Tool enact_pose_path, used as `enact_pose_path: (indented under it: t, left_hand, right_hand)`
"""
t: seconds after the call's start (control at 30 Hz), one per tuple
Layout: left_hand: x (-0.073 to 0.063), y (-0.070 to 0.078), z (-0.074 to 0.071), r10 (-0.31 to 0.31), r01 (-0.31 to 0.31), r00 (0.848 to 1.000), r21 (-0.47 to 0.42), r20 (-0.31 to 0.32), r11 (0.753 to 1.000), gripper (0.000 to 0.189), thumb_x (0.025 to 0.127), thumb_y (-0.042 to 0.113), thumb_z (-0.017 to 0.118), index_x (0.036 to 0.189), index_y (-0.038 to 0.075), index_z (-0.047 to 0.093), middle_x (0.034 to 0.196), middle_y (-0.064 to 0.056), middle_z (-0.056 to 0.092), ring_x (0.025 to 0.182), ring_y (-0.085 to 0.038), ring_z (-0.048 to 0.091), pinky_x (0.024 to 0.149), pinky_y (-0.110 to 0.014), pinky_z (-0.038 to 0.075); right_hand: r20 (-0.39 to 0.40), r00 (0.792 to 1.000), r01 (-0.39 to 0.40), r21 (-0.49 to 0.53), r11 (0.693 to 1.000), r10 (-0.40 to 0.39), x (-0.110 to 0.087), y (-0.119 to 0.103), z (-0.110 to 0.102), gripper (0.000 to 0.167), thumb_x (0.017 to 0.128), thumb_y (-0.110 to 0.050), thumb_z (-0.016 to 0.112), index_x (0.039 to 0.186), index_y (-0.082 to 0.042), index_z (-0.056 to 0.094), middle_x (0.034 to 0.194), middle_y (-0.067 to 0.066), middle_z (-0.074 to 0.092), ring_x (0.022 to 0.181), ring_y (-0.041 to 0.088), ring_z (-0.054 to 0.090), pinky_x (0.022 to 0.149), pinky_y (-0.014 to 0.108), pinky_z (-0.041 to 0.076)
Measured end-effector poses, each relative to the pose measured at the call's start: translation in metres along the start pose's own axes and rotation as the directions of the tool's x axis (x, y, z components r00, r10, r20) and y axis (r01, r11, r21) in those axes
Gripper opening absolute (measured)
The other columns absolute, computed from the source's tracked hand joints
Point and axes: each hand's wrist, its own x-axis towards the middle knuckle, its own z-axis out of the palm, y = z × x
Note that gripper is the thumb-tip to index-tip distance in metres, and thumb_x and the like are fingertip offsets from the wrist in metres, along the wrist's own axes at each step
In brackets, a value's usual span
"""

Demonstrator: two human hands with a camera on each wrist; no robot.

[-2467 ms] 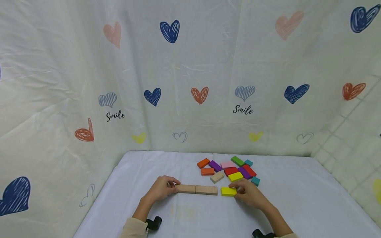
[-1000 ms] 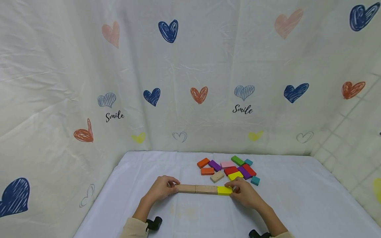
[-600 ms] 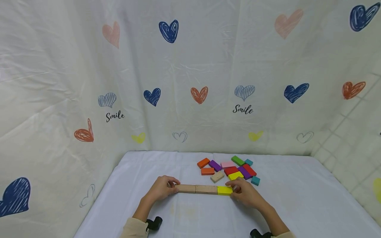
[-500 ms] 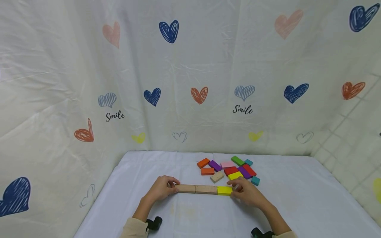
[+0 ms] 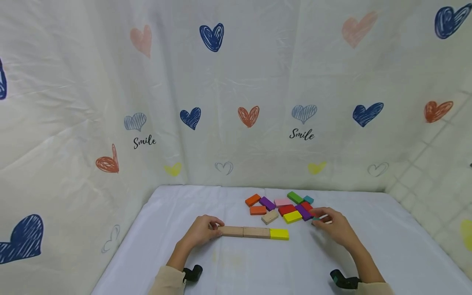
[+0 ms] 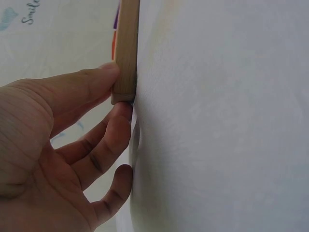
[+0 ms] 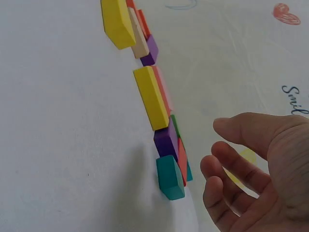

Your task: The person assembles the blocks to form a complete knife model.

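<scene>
Two plain wooden blocks, a left one [image 5: 233,232] and a middle one [image 5: 257,232], lie end to end in a row. A yellow block [image 5: 279,234] joins the row at its right end. My left hand [image 5: 200,230] holds the left wooden block's outer end, thumb [image 6: 104,77] on its side and curled fingers against its end. My right hand [image 5: 337,226] hovers by a teal block [image 7: 170,178], thumb and fingers apart with nothing between them in the right wrist view. In the head view the fingers hide most of that teal block.
Behind the row lies a loose group of blocks: orange [image 5: 257,210], purple [image 5: 267,203], pink [image 5: 282,202], green [image 5: 295,197], red [image 5: 287,209], a second yellow [image 5: 292,216], wooden [image 5: 270,217] and others. A white cloth [image 5: 258,270] covers the table. A heart-printed curtain [image 5: 269,82] stands behind.
The yellow block was slid left against the middle wooden block. My right hand has then let go of it and moved right and back to the teal block. My left hand has stayed.
</scene>
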Motion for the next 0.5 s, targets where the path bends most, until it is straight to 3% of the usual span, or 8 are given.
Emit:
enact_pose_path:
  t: [0.27, 0.5]
  left_hand:
    - [0.001, 0.001, -0.001, 0.004, -0.004, 1.000, -0.007, -0.001, 1.000, 0.019, 0.086, 0.013, 0.082, 0.104, 0.015, 0.078, 0.081, 0.004, 0.064, 0.070, -0.011, 0.054, 0.059, -0.024, 0.045]
    - [0.000, -0.001, 0.000, 0.003, -0.003, 1.000, -0.025, 0.008, 1.000, 0.018, 0.086, 0.014, 0.082, 0.104, 0.015, 0.078, 0.081, 0.004, 0.064, 0.070, -0.012, 0.055, 0.059, -0.024, 0.045]
  right_hand:
    - [0.061, 0.996, 0.072, -0.023, 0.997, -0.070, 0.017, 0.000, 0.009, 0.037, 0.092, -0.014, 0.075, 0.128, -0.010, 0.067, 0.123, 0.014, 0.068, 0.104, 0.028, 0.059, 0.080, 0.034, 0.053]
    - [0.107, 0.985, 0.143, -0.060, 0.988, -0.136, 0.038, 0.000, 0.017, 0.038, 0.090, -0.011, 0.077, 0.128, -0.010, 0.069, 0.120, 0.011, 0.067, 0.106, 0.028, 0.056, 0.094, 0.052, 0.055]
